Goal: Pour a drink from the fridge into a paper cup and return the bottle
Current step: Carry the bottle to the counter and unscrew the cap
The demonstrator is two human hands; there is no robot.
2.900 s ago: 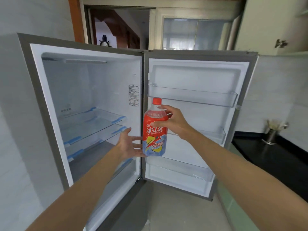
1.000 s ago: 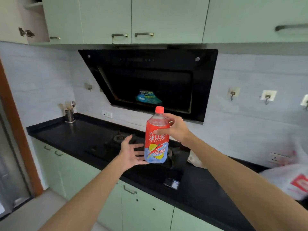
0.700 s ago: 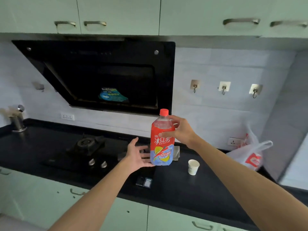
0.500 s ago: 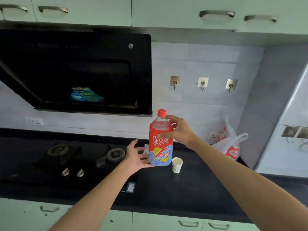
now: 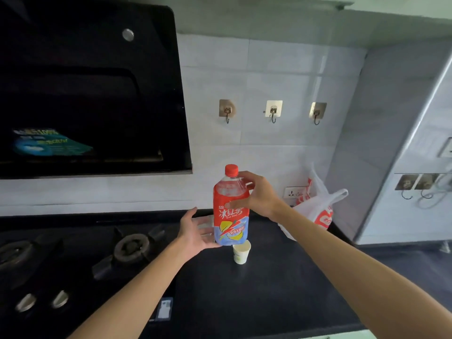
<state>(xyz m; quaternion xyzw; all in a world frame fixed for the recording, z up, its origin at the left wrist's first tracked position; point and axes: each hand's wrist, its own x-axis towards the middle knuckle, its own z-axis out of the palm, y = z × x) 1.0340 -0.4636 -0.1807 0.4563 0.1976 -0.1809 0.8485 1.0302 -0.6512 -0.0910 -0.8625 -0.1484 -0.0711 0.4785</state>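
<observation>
A large ice tea bottle (image 5: 231, 217) with a red cap and a red, blue and yellow label is held upright in the air above the black counter. My right hand (image 5: 256, 195) grips its upper part, thumb across the label. My left hand (image 5: 197, 232) lies open with spread fingers against the bottle's lower left side. A small white paper cup (image 5: 241, 252) stands upright on the counter just below and behind the bottle's base, partly hidden by it. The cap is on the bottle.
A black gas hob (image 5: 129, 247) with two knobs fills the counter's left. Above it hangs a black range hood (image 5: 93, 89). A white and red plastic bag (image 5: 318, 211) lies at the back right by a wall socket. Three hooks (image 5: 273, 111) are on the tiled wall.
The view has swung from the open fridge to the counter and moved closer. The bottle, held the same way in both hands, now hangs right over the paper cup.
</observation>
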